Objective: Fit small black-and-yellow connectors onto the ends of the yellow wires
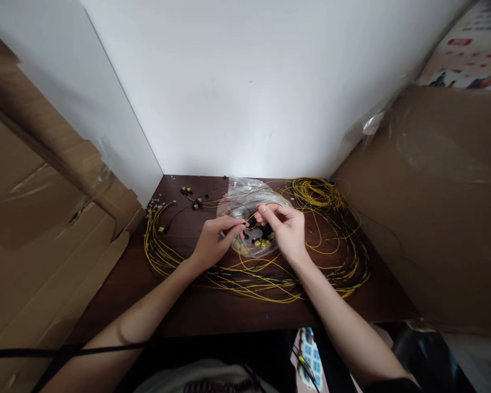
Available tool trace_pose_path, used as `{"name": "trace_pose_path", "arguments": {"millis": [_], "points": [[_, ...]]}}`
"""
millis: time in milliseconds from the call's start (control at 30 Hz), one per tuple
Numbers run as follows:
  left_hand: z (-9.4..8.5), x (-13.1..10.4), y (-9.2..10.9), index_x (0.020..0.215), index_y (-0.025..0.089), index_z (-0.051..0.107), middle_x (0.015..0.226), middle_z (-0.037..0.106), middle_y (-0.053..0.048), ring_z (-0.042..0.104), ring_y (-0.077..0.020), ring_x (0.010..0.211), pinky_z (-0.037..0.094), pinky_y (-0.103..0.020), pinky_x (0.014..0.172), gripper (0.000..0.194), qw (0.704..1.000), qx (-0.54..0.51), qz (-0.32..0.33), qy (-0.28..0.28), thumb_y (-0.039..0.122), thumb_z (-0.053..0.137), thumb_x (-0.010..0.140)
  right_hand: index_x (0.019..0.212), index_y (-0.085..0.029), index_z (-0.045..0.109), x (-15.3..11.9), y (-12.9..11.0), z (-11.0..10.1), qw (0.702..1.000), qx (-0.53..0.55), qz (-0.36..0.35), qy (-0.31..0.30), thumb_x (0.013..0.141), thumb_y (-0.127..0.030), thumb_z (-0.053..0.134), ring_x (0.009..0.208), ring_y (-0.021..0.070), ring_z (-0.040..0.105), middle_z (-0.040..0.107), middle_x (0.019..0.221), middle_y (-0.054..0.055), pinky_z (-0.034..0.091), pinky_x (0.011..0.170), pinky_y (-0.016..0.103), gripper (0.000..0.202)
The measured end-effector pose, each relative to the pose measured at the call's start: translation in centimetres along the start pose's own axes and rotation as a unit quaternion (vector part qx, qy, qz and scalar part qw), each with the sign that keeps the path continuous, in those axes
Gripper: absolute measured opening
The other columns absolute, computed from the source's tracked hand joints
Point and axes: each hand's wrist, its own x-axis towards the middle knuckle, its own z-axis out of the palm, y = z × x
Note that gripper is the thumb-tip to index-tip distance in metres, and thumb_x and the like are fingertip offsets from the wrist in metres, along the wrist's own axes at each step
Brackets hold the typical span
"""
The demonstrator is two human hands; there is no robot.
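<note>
Wire (252, 217): yellow, spanning both hands, above the plastic bag (237, 203).
Left hand (213, 240): pinched shut on the wire; tip unclear.
Right hand (289, 229): thumb and finger closed on it.
Fingertips: apparently fine handling, calling for steadiness.

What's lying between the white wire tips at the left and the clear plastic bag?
Small black-and-yellow connector-like parts and a thin dark wire lie there on the brown tabletop, seen in the head view.

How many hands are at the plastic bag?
2: the left hand at the left side of the plastic bag, the right hand at its right, fingertips close together. No others show.
</note>
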Motion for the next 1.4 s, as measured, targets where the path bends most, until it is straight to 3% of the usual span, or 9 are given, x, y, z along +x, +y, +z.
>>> {"name": "trace_pose_path", "arguments": {"millis": [167,267,500,700,933,1267,1400], "points": [[0.03,-0.02,0.16,0.081,0.013,0.07,0.064,0.068,-0.004,0.062,-0.0142,0.064,0.048,-0.027,0.071,0.018,1.0,0.003,-0.001,-0.007,0.024,0.055,0.082,0.076,-0.017,0.068,0.33,0.3,-0.36,0.995,0.047,-0.014,0.087,0.077,-0.03,0.062,0.058,0.0108,0.057,0.066,0.068,0.001,0.047,0.057,0.025,0.015],[-0.06,-0.11,0.17,0.084,0.014,0.07,0.063,0.067,-0.004,0.061,-0.014,0.064,0.048,-0.025,0.068,0.019,1.0,0.009,-0.005,-0.018,0.025,0.054,0.083,0.078,-0.017,0.067,0.34,0.42,-0.39,0.994,0.043,-0.014,0.104,0.077,-0.033,0.061,0.058,0.0111,0.057,0.065,0.068,0.001,0.048,0.058,0.027,0.017],[-0.12,-0.14,0.08,0.08,0.014,0.07,0.063,0.067,-0.004,0.06,-0.0136,0.059,0.046,-0.023,0.06,0.019,1.0,0.023,-0.011,-0.018,0.026,0.056,0.081,0.079,-0.019,0.066,0.2,0.24,-0.23,0.999,0.021,0.025,0.018,0.074,-0.035,0.064,0.058,0.0123,0.058,0.066,0.073,0.002,0.05,0.058,0.028,0.017],[-0.08,-0.09,0.27,0.08,0.015,0.071,0.063,0.067,-0.004,0.06,-0.0139,0.062,0.047,-0.024,0.063,0.016,1.0,0.019,-0.005,-0.007,0.023,0.056,0.08,0.08,-0.018,0.068,0.07,0.34,0.02,0.996,0.0,0.057,-0.065,0.071,-0.035,0.066,0.056,0.0117,0.057,0.065,0.066,0.001,0.048,0.057,0.026,0.019],[-0.11,-0.07,0.1,0.08,0.015,0.071,0.063,0.067,-0.003,0.06,-0.0138,0.064,0.046,-0.024,0.067,0.017,1.0,0.004,-0.001,-0.006,0.023,0.056,0.081,0.075,-0.017,0.068,0.07,0.18,0.03,0.999,0.016,0.043,-0.013,0.07,-0.031,0.067,0.055,0.0111,0.056,0.064,0.066,0.001,0.047,0.056,0.026,0.015],[-0.06,-0.02,0.35,0.082,0.015,0.072,0.064,0.068,-0.004,0.062,-0.0149,0.063,0.048,-0.026,0.067,0.019,1.0,0.002,-0.015,-0.01,0.026,0.056,0.081,0.076,-0.018,0.064,0.31,0.48,-0.29,0.993,0.039,-0.007,0.109,0.074,-0.031,0.064,0.056,0.0107,0.055,0.064,0.07,0.001,0.048,0.057,0.027,0.014],[0.08,-0.21,0.01,0.085,0.016,0.072,0.07,0.071,-0.005,0.064,-0.0164,0.066,0.05,-0.026,0.066,0.019,1.0,0.009,-0.021,0.004,0.028,0.057,0.08,0.078,-0.018,0.062,0.2,0.47,-0.26,0.994,0.022,-0.008,0.109,0.075,-0.034,0.062,0.056,0.0104,0.056,0.064,0.073,0.002,0.049,0.057,0.027,0.016]]}}
